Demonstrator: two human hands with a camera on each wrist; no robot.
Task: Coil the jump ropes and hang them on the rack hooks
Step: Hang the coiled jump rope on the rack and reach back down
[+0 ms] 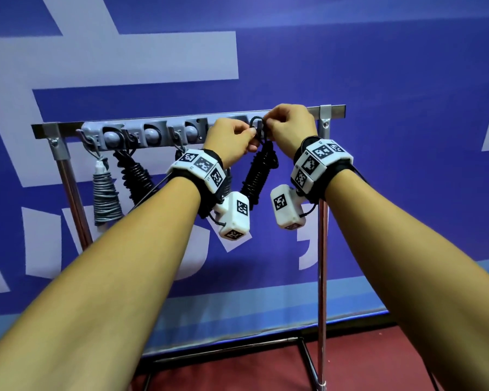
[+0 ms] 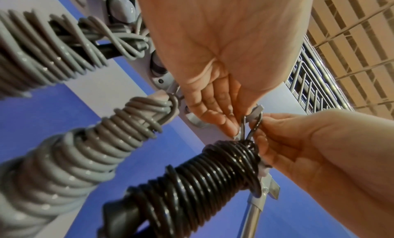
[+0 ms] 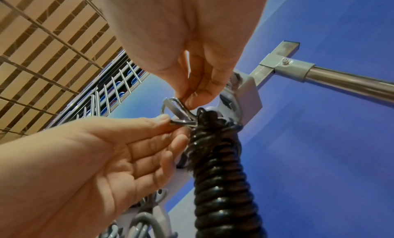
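A black jump rope (image 1: 259, 173), wound into a tight coil, hangs slanted below the grey hook strip (image 1: 153, 134) of the metal rack. Its top loop (image 1: 256, 121) sits at the rightmost hook (image 3: 171, 106). My left hand (image 1: 251, 136) pinches the loop from the left and my right hand (image 1: 268, 127) pinches it from the right, the fingertips nearly meeting. In the left wrist view the loop (image 2: 253, 125) lies against the hook between both hands, above the coil (image 2: 202, 174). The right wrist view shows the loop (image 3: 183, 122) around the hook tip, over the coil (image 3: 219, 174).
A grey coiled rope (image 1: 106, 193) and a black one (image 1: 137, 176) hang from hooks further left; another grey coil (image 2: 127, 123) hangs just left of my left hand. The rack's right post (image 1: 322, 249) stands close to my right wrist. A blue banner (image 1: 378, 66) is behind, red floor (image 1: 350, 362) below.
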